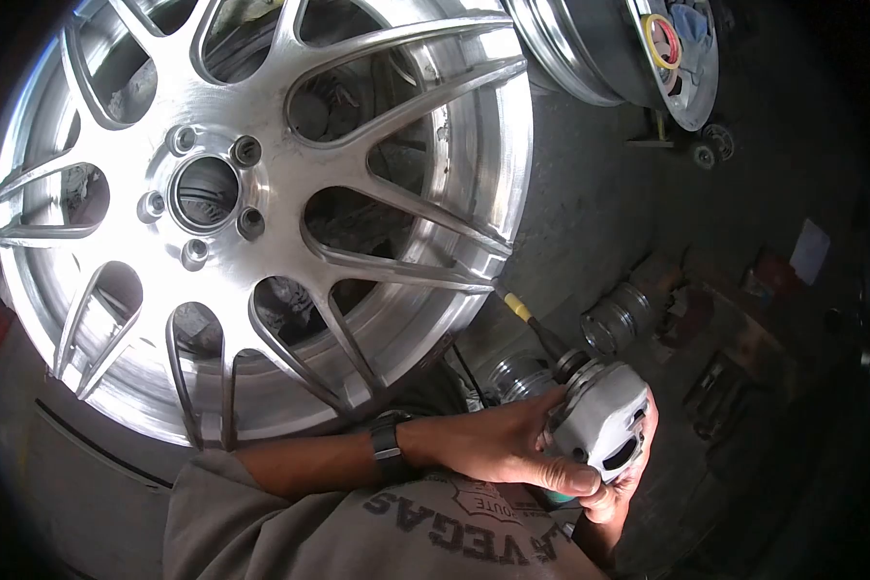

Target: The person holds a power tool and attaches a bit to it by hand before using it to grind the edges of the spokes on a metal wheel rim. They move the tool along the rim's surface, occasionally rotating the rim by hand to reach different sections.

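Note:
A bare silver alloy wheel (290, 232) with many spokes takes up the upper left. My left hand (493, 440), with a dark watch (387, 447) at its wrist, wraps around the near side of a grey angle grinder (604, 416). My right hand (631, 474) closes on the grinder's far side and underside; part of it is hidden behind the tool. From the grinder's head a tapered dark attachment (546, 338) with a yellow band (517, 307) points up toward the wheel. Its thin tip lies at the wheel's lower-right rim; contact is hard to tell.
Another shiny wheel rim (599, 58) stands at the upper right, with a roll of yellow tape (662, 42) and a blue cloth (691, 27) on it. Metal cylindrical parts (617, 317) and a pale sheet (810, 251) are at the dim right side.

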`<state>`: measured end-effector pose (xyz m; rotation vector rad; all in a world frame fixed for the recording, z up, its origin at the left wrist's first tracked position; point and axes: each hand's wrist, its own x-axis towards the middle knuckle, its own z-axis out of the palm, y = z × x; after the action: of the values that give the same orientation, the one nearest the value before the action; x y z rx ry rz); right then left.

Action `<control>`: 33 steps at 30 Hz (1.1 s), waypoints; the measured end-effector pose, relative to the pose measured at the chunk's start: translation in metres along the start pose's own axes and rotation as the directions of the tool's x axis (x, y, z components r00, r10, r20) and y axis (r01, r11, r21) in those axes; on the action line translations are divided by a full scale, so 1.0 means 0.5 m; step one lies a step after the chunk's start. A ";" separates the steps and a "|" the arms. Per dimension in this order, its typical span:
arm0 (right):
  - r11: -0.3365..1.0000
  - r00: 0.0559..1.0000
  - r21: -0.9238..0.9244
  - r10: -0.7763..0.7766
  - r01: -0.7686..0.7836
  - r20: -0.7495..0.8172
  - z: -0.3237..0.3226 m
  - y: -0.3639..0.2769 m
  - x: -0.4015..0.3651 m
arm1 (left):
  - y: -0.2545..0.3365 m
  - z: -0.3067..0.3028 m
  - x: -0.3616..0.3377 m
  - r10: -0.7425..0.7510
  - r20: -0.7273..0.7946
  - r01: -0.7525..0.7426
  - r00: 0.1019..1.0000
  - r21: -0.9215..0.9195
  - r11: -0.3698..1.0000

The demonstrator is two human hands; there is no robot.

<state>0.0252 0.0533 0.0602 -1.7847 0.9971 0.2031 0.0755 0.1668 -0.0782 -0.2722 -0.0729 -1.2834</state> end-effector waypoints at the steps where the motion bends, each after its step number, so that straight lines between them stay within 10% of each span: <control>1: 1.000 1.000 -0.002 0.000 0.000 0.000 0.000 -0.001 0.000 | -0.002 -0.001 0.000 0.005 -0.009 -0.005 1.000 0.021 1.000; 13: 0.998 0.982 0.013 -0.067 0.065 0.178 0.011 -0.009 0.021 | 0.035 0.013 -0.030 0.005 0.017 -0.004 1.000 -0.006 1.000; 33: 0.997 0.998 -0.037 -0.064 0.064 0.018 -0.016 0.016 -0.010 | -0.014 -0.007 0.006 0.015 0.053 -0.017 0.998 0.044 0.999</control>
<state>0.0138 0.0485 0.0611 -1.8435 0.9286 0.1974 0.0693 0.1613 -0.0800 -0.2679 -0.1443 -1.2574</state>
